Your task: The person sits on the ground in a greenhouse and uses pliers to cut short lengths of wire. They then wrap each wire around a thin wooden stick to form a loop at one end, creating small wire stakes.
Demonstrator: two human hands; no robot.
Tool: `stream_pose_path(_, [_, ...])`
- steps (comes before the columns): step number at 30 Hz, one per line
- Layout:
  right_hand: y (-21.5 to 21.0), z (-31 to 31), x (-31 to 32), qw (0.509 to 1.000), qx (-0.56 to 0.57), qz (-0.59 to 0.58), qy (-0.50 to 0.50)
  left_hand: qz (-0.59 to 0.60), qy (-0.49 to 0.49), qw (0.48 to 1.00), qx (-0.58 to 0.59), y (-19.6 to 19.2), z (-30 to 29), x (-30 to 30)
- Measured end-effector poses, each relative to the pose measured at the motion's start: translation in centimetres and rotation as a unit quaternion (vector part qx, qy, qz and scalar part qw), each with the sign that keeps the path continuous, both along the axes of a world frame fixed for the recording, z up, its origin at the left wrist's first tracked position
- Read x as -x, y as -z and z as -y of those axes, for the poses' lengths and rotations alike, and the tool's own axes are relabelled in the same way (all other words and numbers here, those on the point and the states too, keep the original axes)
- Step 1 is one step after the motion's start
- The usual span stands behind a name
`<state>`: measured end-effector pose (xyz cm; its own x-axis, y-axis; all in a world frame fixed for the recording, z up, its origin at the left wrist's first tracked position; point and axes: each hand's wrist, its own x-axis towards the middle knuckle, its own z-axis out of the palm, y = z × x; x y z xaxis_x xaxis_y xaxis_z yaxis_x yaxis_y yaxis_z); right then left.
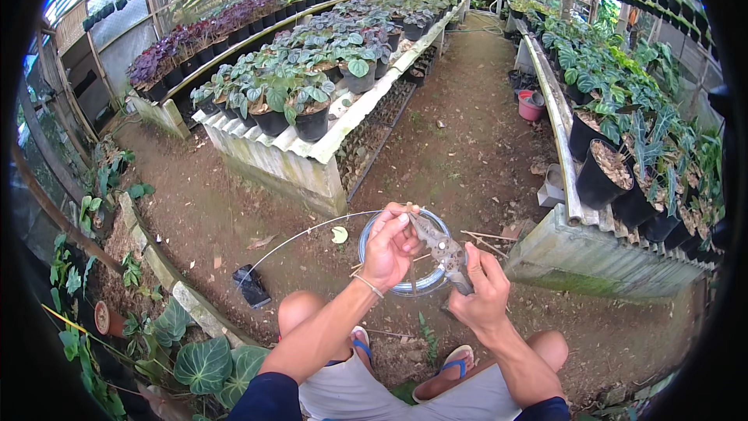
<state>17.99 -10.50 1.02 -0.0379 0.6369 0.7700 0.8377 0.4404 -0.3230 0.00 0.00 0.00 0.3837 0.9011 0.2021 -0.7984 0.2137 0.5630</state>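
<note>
My right hand [481, 295] is closed round the handles of worn grey metal pliers [438, 243], which point up and to the left. At the tip of their jaws, my left hand [388, 253] pinches a thin wire. The loose part of this wire [300, 231] arcs out to the left and down toward the ground. A round coil of silvery wire [363, 243] shows behind and below both hands, partly hidden by them. The exact spot where the jaws meet the wire is too small to make out.
A corrugated bench [269, 157] with many potted plants stands ahead, and another bench [623, 261] with potted plants [604, 175] is on the right. A black pot or bag [252, 287] lies at left. A red bucket [531, 106] stands by the right bench. Stone edging [199, 308] runs along the left.
</note>
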Motion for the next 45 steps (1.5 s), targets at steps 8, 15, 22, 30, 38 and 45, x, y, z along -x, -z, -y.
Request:
stream_pose_path(8, [-0.7, 0.7, -0.2, 0.996, -0.01, 0.078, 0.051, -0.031, -0.085, 0.996, -0.021, -0.7, 1.1, -0.4])
stream_pose_path(15, [0.3, 0.0, -0.1, 1.0, 0.004, 0.001, 0.02, -0.029, -0.138, 0.99, -0.014, -1.5, 0.7, -0.6])
stream_pose_path(22, [0.0, 0.5, 0.2, 0.998, 0.021, 0.043, 0.05, -0.078, -0.164, 0.983, 0.013, -1.5, 1.2, -1.5])
stream_pose_path(30, [0.1, 0.1, 0.0, 0.995, 0.017, 0.051, 0.083, -0.078, -0.154, 0.984, -0.04, -0.4, 1.3, -2.2])
stream_pose_path(38, [0.1, 0.5, 0.1, 0.995, 0.056, 0.028, 0.075, -0.127, -0.198, 0.969, -0.076, 0.3, 1.4, -2.6])
stream_pose_path(45, [0.8, 0.4, 0.5, 0.996, 0.071, -0.04, 0.028, -0.117, -0.195, 0.972, -0.066, 0.5, 1.8, -3.0])
